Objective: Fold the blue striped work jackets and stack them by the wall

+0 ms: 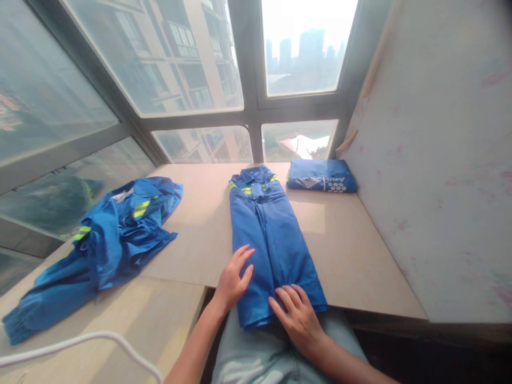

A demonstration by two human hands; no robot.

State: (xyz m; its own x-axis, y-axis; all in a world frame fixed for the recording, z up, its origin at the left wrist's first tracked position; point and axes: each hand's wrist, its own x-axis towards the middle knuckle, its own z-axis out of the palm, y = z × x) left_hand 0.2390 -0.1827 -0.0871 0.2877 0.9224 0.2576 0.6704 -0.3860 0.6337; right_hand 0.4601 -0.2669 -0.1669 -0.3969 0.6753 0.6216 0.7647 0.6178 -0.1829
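A pale tabletop [352, 250] ran beneath the window. A blue work jacket [268, 234] lay flat along its middle. A folded blue bundle [321, 183] sat at the far right corner. A crumpled blue garment [112, 240] sprawled on the left, and a white cable [80, 341] crossed the near-left edge.

Left hand [233, 281] flat, palm down, fingers spread; right hand [299, 316] flat, nearer body, fingers angled left.
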